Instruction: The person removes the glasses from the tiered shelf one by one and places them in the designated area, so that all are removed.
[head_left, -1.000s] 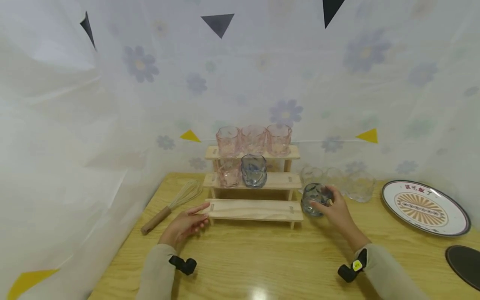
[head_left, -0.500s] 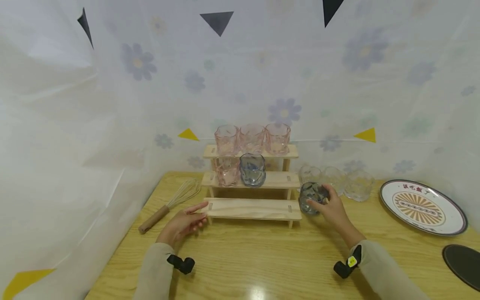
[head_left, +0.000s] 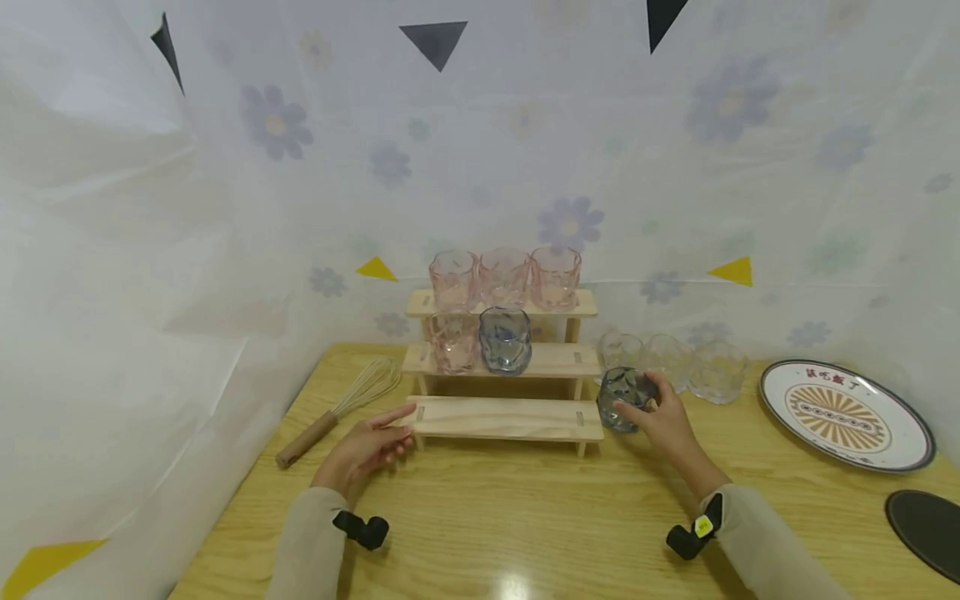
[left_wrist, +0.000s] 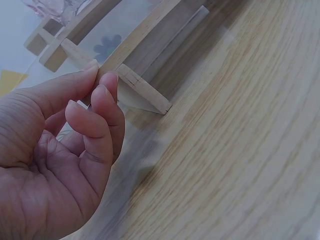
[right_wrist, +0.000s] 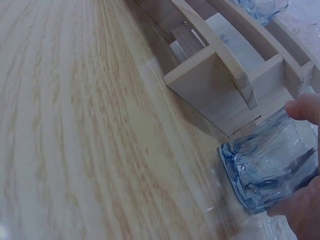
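Note:
My right hand (head_left: 670, 419) grips a blue-grey tumbler (right_wrist: 272, 160) between thumb and fingers, just right of the stepped wooden rack's lowest board (head_left: 510, 417). I cannot tell whether the tumbler's base touches the table. At the rack's left end, my left hand (left_wrist: 65, 145) pinches the corner of that board, thumb above and fingertips at its underside. A pink glass (head_left: 454, 343) and a blue glass (head_left: 506, 342) stand on the middle step. Three pink glasses (head_left: 504, 279) fill the top step.
Several clear glasses (head_left: 717, 375) stand behind my right hand. Farther right lie a patterned plate (head_left: 847, 414) and a dark round disc (head_left: 926, 525). A whisk (head_left: 330, 425) with a wooden handle lies left of the rack. A flowered sheet (head_left: 480, 150) hangs behind the table.
My right wrist has shifted slightly left, with the tumbler still held beside the rack. The left hand keeps its pinch on the board. The head view has shifted a little.

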